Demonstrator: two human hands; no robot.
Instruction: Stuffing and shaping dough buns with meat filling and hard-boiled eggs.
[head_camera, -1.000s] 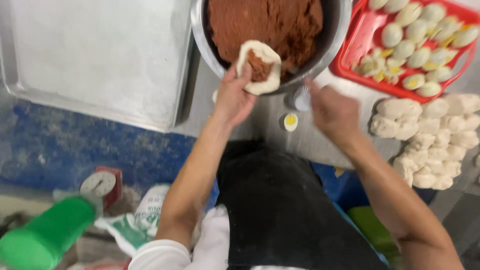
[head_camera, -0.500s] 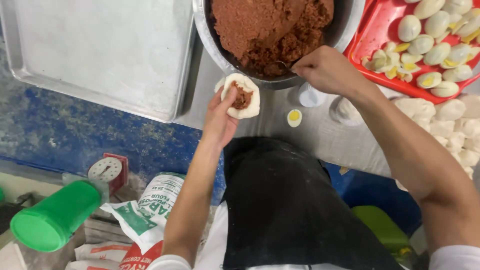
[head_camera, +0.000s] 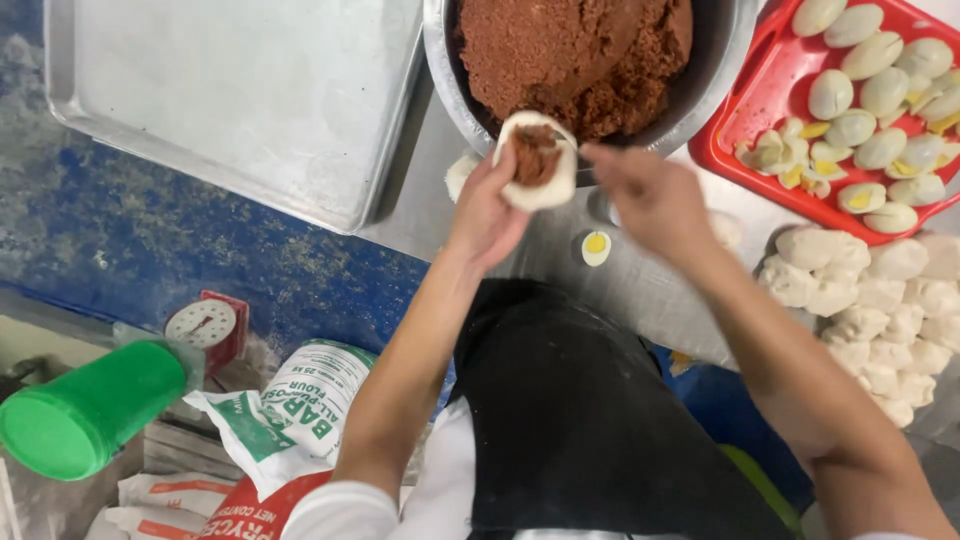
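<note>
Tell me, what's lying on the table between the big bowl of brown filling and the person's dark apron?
In the head view, a halved boiled egg, yolk up, lies on the steel table between the metal bowl and the apron, below both hands.

Lighting even and fairly bright, diffuse from overhead; only soft shadows, e.g. under the steel bowl rim and beside the metal tray. Mild dull glare on tray and bowl rim, no blown highlights. Slight motion blur on right hand and dough pieces; green cup at bottom left soft, out of focus, some wide-angle stretch at edges.
</note>
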